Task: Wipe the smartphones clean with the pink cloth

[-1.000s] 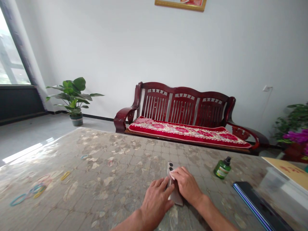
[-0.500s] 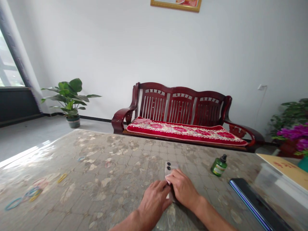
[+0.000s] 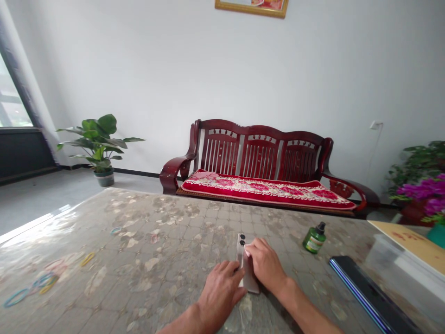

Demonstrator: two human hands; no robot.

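Observation:
A silver phone (image 3: 247, 272) lies face down on the patterned table (image 3: 156, 250), its two camera lenses at the far end. My left hand (image 3: 220, 293) rests against the phone's left edge, fingers curled on it. My right hand (image 3: 266, 268) is closed, pinching a small white wipe (image 3: 247, 253) and pressing it on the phone's back just below the lenses.
A small green bottle (image 3: 314, 239) stands to the right of the phone. A dark tablet (image 3: 368, 294) and a clear box (image 3: 399, 269) lie at the right edge. Coloured rubber bands (image 3: 41, 281) are scattered at the left. A red wooden bench (image 3: 260, 171) stands behind the table.
My right hand slid the wipe back along the phone and then forward again toward the lenses. The left hand stayed on the phone's edge. The camera view shifted slightly.

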